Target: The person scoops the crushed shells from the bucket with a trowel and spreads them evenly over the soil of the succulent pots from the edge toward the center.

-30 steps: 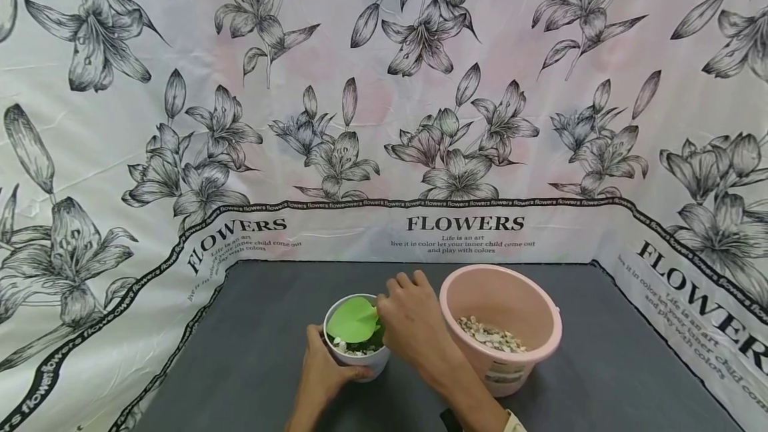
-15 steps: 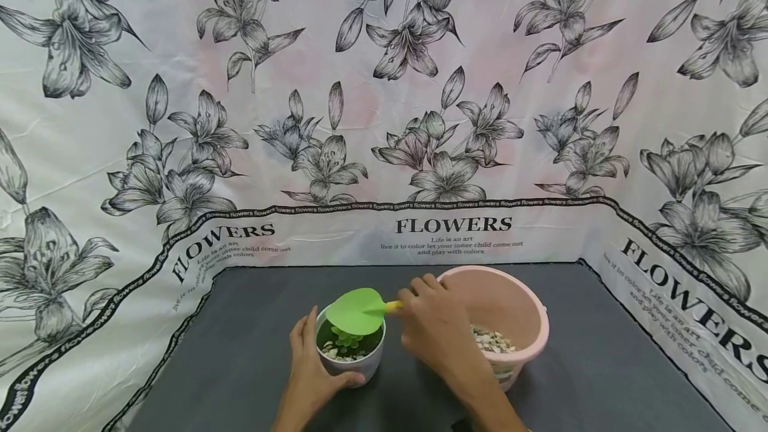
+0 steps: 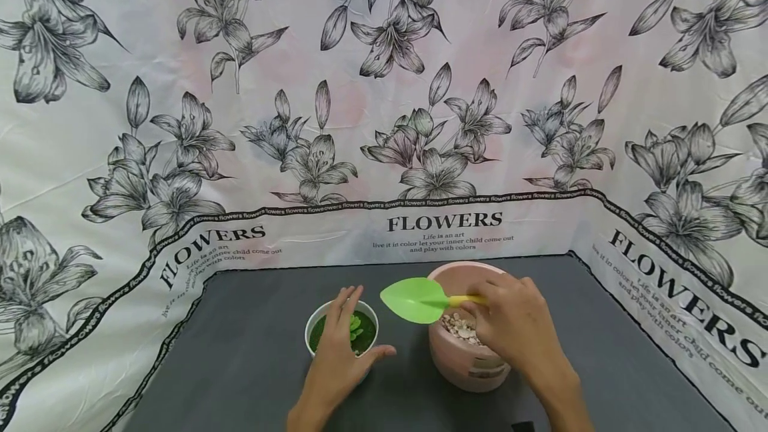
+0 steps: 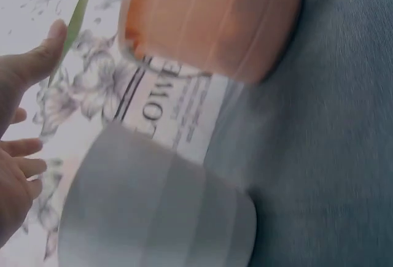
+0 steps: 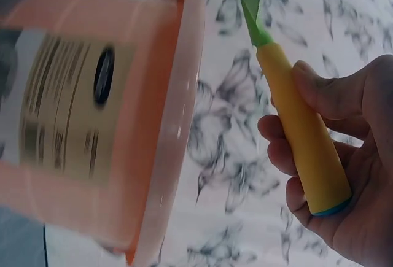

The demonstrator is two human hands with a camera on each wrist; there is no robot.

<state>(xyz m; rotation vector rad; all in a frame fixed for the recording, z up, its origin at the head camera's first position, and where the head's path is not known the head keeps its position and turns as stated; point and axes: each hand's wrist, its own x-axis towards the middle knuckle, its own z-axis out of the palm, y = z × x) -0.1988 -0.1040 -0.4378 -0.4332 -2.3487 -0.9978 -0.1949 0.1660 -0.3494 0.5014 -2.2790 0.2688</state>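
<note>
My right hand (image 3: 516,319) grips the yellow handle of a green-bladed toy trowel (image 3: 415,300), held over the near-left rim of a pink bucket (image 3: 459,362). In the right wrist view the fingers and thumb wrap the handle (image 5: 304,132). Pale pebbles (image 3: 461,329) lie inside the bucket. My left hand (image 3: 337,355) hovers over a small white pot (image 3: 309,325), fingers spread and thumb out, gripping nothing. A green succulent (image 3: 357,327) shows in the pot, partly hidden by the hand. The left wrist view has the pot's side (image 4: 153,212) apart from the fingers.
Both containers stand on a dark grey tabletop (image 3: 240,345), the bucket to the right of the pot. A white flower-printed cloth (image 3: 324,232) rises behind the table and along its sides. A small black object (image 3: 523,427) shows at the bottom edge.
My right hand has carried the trowel from over the pot rightward to the bucket. My left hand has let go of the pot's side and lifted above it.
</note>
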